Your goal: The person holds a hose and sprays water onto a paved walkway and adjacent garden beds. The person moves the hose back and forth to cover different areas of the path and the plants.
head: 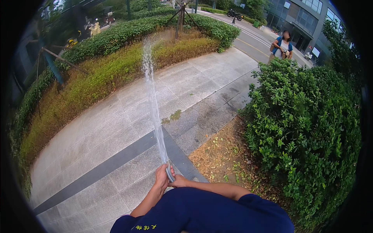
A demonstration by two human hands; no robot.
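Note:
Both of my hands grip a grey hose (169, 173) close in front of my body. My left hand (161, 175) wraps around it near the mouth, and my right hand (179, 181) holds it just behind and to the right. From the hose's end a stream of water (156, 116) shoots forward over the paving. It breaks into drops above the low yellow-green plants (172, 51) on the far side. The rest of the hose is hidden by my hands and dark blue shirt.
Stone paving (110, 145) runs across, with damp patches toward the right. A tall leafy bush (300, 128) stands close at right beside dry soil (221, 157). Beyond are a clipped hedge (122, 32), a staked tree trunk (181, 17) and a person (282, 46) near the road.

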